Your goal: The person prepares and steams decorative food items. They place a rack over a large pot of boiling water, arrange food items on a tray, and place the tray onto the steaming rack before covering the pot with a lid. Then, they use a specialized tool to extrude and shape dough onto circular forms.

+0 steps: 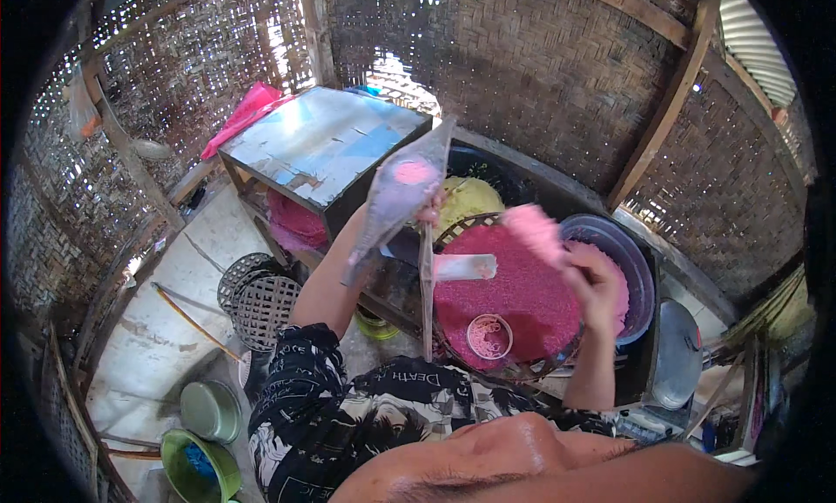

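Note:
My left hand (431, 206) grips a clear plastic bag (398, 199), with a pink round patch showing through it. My right hand (594, 281) holds a pink elongated object (534, 234), blurred by motion, above a wide round woven tray (475, 225). Crumbly deep-pink material (503, 294) covers most of that tray. A small round container (488, 336) of thin pinkish loops, perhaps rubber bands, sits on the near part of it. Just below my left hand, a whitish tube-like object (467, 268) with pink on it lies over the tray beside a narrow upright translucent strip (428, 300).
A blue-grey basin (637, 268) holding pink material stands right of the tray. Beyond are a yellow rounded object (470, 199) and a worn-topped wooden table (326, 144). Lattice trays (264, 307), a green basin (196, 467) and a metal lid (676, 353) flank me.

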A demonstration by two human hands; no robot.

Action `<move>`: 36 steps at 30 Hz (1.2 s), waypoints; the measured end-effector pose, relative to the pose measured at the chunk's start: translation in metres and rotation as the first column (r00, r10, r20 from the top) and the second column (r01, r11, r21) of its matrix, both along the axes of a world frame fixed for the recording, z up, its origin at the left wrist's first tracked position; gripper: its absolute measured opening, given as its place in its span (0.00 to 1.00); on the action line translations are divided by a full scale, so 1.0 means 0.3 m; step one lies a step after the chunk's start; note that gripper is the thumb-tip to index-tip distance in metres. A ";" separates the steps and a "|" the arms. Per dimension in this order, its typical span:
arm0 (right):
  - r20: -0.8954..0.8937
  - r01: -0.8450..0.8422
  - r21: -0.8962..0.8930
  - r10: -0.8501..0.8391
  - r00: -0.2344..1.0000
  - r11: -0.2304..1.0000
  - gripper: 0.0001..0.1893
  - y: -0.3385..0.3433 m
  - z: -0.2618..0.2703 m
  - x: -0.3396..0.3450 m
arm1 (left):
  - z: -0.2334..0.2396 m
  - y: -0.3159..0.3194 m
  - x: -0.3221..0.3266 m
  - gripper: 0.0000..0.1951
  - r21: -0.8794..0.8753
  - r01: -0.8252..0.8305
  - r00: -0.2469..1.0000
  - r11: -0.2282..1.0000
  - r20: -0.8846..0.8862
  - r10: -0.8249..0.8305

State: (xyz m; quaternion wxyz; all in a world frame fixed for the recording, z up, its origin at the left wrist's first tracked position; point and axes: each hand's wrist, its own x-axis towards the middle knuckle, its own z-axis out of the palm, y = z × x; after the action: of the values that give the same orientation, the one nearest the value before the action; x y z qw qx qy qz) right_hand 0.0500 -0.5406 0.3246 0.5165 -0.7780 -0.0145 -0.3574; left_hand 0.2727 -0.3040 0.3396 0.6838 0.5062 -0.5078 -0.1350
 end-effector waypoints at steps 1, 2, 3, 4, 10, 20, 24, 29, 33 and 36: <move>0.024 0.089 0.024 -0.090 0.996 0.996 0.08 -0.049 0.005 -0.048 | -0.019 0.035 0.003 0.14 -0.200 0.063 0.976 0.978 -0.191 -0.102; -0.008 0.331 -0.107 -0.334 0.943 0.938 0.08 -0.150 -0.011 -0.125 | -0.043 0.017 0.041 0.14 -0.266 0.119 0.958 0.957 -0.222 -0.181; -0.008 0.513 -0.227 -0.528 0.849 0.828 0.09 -0.213 -0.018 -0.169 | 0.000 0.035 0.002 0.13 -0.343 0.132 0.934 0.930 -0.272 -0.233; -0.208 0.602 -0.406 -0.711 0.671 0.687 0.12 -0.194 0.027 -0.188 | -0.023 0.056 0.009 0.13 -0.397 0.136 0.905 0.908 -0.324 -0.277; 0.040 0.467 -0.719 -0.641 0.767 0.514 0.25 -0.189 -0.037 -0.145 | -0.008 -0.107 -0.024 0.15 -0.678 0.423 0.706 0.602 -0.171 -0.687; 0.422 -0.564 0.825 0.703 0.572 -0.037 0.43 0.228 -0.073 -0.052 | -0.070 -0.223 -0.126 0.21 -0.116 0.580 0.811 0.806 0.170 -0.559; 0.000 -0.390 0.701 0.547 0.837 0.597 0.48 0.189 0.049 -0.093 | -0.144 -0.129 -0.135 0.32 0.109 0.342 0.778 0.933 0.523 -0.347; -0.157 -0.099 0.060 0.107 0.982 0.993 0.47 0.197 0.070 -0.087 | -0.163 -0.142 -0.184 0.33 0.334 0.176 0.910 0.926 0.305 -0.282; -0.013 0.060 -0.676 -0.094 0.995 0.735 0.41 0.201 0.090 -0.084 | -0.135 -0.164 -0.184 0.23 0.349 -0.192 0.611 0.917 0.774 -0.167; -0.012 0.049 -0.747 -0.088 0.996 0.664 0.38 0.234 0.096 -0.090 | -0.164 -0.180 -0.188 0.18 0.258 -0.201 0.568 0.945 0.816 -0.102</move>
State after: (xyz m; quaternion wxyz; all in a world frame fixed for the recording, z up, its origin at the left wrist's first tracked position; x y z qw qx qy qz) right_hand 0.0229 -0.4705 0.3533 0.1401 -0.9293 -0.1177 -0.3209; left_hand 0.2164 -0.3579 0.2903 0.2808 0.6294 -0.7226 0.0536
